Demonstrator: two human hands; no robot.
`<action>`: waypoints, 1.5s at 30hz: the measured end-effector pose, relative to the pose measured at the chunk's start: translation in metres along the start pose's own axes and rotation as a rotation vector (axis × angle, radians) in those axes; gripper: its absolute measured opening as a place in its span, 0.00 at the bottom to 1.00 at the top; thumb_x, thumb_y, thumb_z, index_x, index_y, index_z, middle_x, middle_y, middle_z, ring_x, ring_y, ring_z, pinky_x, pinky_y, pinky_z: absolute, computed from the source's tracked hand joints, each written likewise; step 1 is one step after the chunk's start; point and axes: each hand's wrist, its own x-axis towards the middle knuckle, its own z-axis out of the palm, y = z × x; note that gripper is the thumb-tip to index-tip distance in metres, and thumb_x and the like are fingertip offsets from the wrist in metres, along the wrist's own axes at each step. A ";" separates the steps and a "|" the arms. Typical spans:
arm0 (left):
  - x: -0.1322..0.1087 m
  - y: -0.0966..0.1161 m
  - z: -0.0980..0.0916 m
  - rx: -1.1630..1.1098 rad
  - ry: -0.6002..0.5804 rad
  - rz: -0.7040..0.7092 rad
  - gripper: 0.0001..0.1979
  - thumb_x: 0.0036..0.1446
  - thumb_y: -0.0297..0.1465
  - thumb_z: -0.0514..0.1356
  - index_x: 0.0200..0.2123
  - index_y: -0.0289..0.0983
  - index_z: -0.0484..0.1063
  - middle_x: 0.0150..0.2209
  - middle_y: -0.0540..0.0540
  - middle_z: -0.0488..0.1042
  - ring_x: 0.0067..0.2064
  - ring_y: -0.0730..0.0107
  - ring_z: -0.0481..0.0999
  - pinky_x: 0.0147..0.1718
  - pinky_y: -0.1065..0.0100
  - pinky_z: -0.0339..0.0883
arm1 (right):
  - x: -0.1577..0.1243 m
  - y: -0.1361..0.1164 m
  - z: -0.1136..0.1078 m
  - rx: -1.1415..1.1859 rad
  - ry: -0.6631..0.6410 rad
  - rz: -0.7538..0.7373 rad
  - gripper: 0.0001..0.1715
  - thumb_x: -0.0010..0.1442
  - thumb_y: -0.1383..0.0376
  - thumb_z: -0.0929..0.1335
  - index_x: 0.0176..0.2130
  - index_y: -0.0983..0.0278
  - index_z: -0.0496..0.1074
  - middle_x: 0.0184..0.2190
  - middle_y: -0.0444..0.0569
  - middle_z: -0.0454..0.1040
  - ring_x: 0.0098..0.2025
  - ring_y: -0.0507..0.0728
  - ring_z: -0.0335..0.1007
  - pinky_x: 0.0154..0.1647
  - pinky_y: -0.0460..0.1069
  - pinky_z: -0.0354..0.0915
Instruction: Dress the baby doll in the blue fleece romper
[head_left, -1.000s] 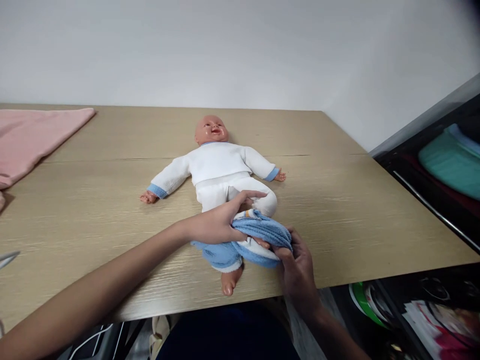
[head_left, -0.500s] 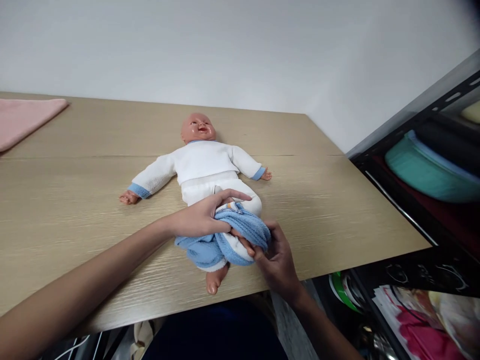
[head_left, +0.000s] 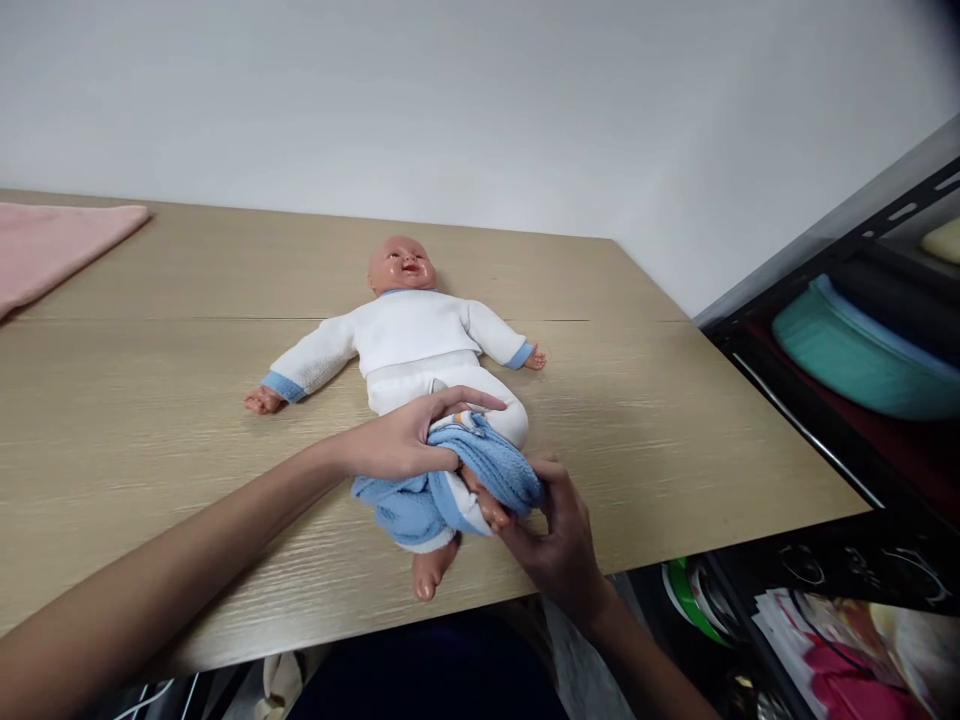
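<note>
A baby doll [head_left: 416, 325] in a white top with blue cuffs lies on its back, head away from me. Blue-and-white terry pants [head_left: 491, 460] are bunched about its lower legs. My left hand [head_left: 409, 435] grips the bunched cloth at the knee of the leg on the right, thumb below and fingers above. On the other side of the same leg, my right hand [head_left: 559, 535] pinches the blue cloth beside the doll's foot [head_left: 491, 510], which shows in the leg opening. The doll's other foot [head_left: 435, 568] sticks out below a white cuff.
The wooden table [head_left: 675, 420] has its near edge just before my body. A folded pink cloth [head_left: 60, 245] lies at the far left. To the right stands a black shelf rack with a teal basin [head_left: 862, 350], and papers and a pink item [head_left: 855, 680] lower down.
The doll's foot shows a little more from the leg opening, and the blue cloth on the right has shifted slightly back from it. Both hands keep their hold; the view has tilted slightly.
</note>
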 end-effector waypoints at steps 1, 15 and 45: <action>0.000 -0.001 -0.001 0.006 -0.001 0.016 0.38 0.59 0.26 0.65 0.73 0.42 0.67 0.69 0.40 0.75 0.68 0.48 0.77 0.69 0.47 0.69 | 0.000 0.000 0.001 -0.019 0.019 -0.032 0.23 0.66 0.69 0.76 0.55 0.54 0.69 0.45 0.44 0.77 0.43 0.57 0.77 0.46 0.51 0.75; 0.002 -0.003 0.003 0.040 -0.001 -0.022 0.12 0.66 0.36 0.69 0.48 0.38 0.76 0.40 0.51 0.74 0.42 0.64 0.74 0.42 0.65 0.70 | 0.052 0.016 -0.032 0.239 -0.125 0.298 0.10 0.68 0.60 0.75 0.49 0.57 0.78 0.43 0.46 0.82 0.44 0.60 0.80 0.47 0.53 0.78; -0.080 0.001 -0.015 0.325 0.508 -0.231 0.14 0.77 0.46 0.57 0.45 0.41 0.69 0.42 0.48 0.73 0.43 0.61 0.73 0.45 0.61 0.71 | 0.176 0.064 0.014 0.323 -0.410 0.267 0.26 0.66 0.40 0.75 0.40 0.59 0.79 0.35 0.43 0.76 0.41 0.58 0.72 0.46 0.51 0.71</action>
